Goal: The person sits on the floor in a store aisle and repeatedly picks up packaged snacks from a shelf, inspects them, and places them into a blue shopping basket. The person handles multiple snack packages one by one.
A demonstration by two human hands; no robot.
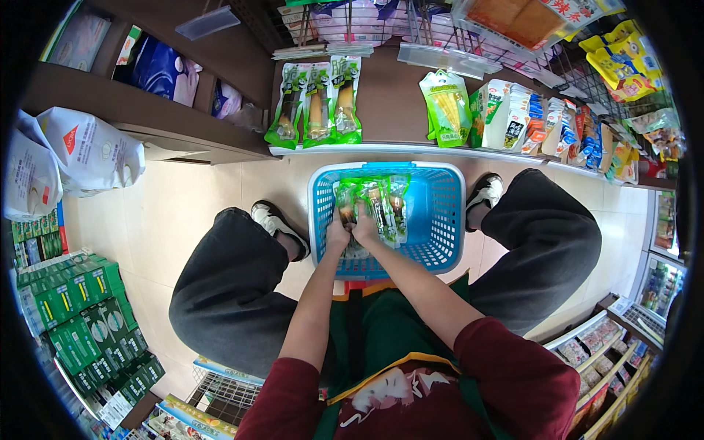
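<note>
A blue plastic shopping basket (422, 212) with a pale rim stands on the floor between my feet. Inside it lie several clear-and-green vacuum packs of food (397, 206), mostly along its left and middle. My left hand (337, 234) and my right hand (363, 226) are close together in the basket, both gripping one green food packet (346, 198) at the left. The thumbs rest on top of this packet; the fingers beneath are hidden. Beyond the basket, three similar green packs (318, 104) lie side by side on the brown shelf (388, 107).
Farther right on the shelf sit green corn-picture pouches (446, 107) and open snack boxes (514, 118). White bags (88, 148) and stacked green cartons (82, 313) stand left. A wire rack (228, 388) is near my left knee. Price-tag strips (445, 59) overhang the shelf's back.
</note>
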